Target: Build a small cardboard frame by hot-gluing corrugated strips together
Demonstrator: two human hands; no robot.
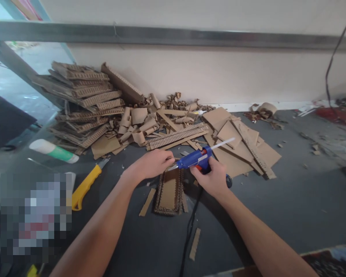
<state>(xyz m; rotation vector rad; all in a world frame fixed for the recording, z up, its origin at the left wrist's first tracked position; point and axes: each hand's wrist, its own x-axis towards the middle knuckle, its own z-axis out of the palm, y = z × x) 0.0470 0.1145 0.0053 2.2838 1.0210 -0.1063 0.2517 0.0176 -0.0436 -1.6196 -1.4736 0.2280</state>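
My right hand [212, 177] is wrapped round the grip of a blue hot glue gun [194, 158], whose nozzle points left and whose glue stick juts out to the upper right. My left hand [153, 163] is closed in a pinch right at the nozzle tip, over the far end of a small rectangular cardboard tray [169, 191] with a corrugated rim that lies on the grey surface. What the left fingers pinch is too small to name. The gun's black cord [188, 231] runs down toward me.
A heap of cardboard scraps and corrugated strips [173, 132] lies against the wall, with stacked strips [80, 104] at left and flat sheets [242, 148] at right. A yellow utility knife [86, 185], a white and green tube [54, 151] and loose cardboard slivers [195, 244] lie nearby.
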